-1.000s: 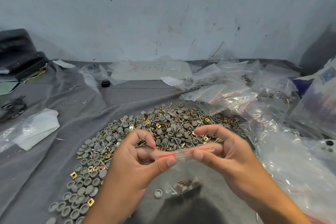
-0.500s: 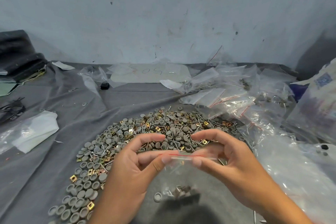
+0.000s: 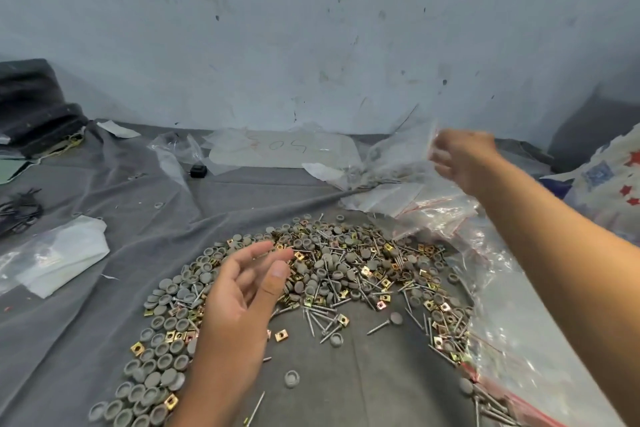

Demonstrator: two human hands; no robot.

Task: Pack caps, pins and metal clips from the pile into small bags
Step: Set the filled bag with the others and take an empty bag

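Grey cloth point(image 3: 363, 374) spread flat, wrinkled toward its left edge. Near the front edge, one loose round grey plastic cap point(image 3: 291, 378) and one thin metal pin point(image 3: 256, 406). Just behind, the left hand point(image 3: 239, 302), fingers loose and spread, holding nothing, above the left side of the big curved pile of grey caps, silver pins and gold square metal clips point(image 3: 346, 270). Clear plastic bags with red strips point(image 3: 433, 208) heaped along the right edge, touching the pile. Farther back, near the back right corner, the right hand point(image 3: 460, 159), fingers bent around a small clear bag point(image 3: 431, 139), too blurry to see inside. White paper scrap point(image 3: 65, 253) by the left edge.
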